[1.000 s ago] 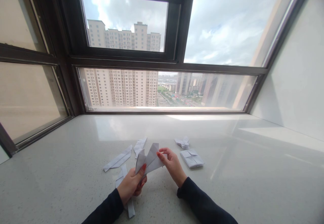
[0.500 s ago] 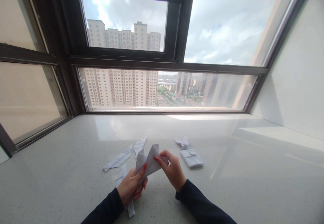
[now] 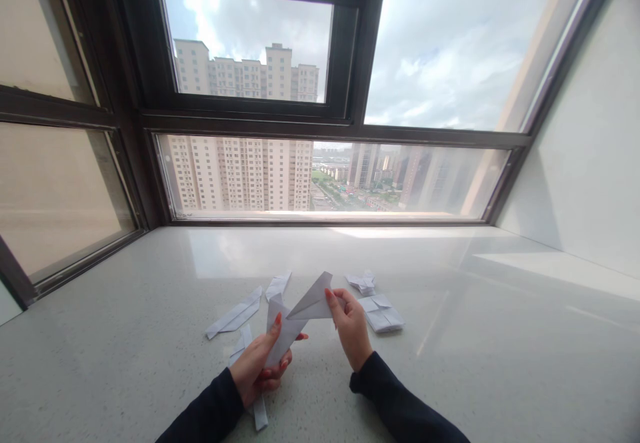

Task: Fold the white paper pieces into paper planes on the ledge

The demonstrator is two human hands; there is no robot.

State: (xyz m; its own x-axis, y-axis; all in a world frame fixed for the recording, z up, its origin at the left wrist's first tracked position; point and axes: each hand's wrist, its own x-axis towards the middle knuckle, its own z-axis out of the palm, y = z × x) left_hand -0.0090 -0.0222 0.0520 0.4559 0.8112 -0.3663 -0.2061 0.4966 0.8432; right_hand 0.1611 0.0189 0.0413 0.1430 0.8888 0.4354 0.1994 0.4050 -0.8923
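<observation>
One folded white paper point(image 3: 286, 337) above speckled white sill point(image 3: 475, 363), gripped from both sides. Left hand point(image 3: 261, 366) clamps lower part, thumb on top. Right hand point(image 3: 351, 326) pinches right-hand flap between thumb and fingers. Long folded strip point(image 3: 234, 313) lies left; partly hidden strip point(image 3: 260, 415) below left hand. Square packet point(image 3: 383, 313) just beside right hand, small folded piece point(image 3: 363, 283) beyond.
</observation>
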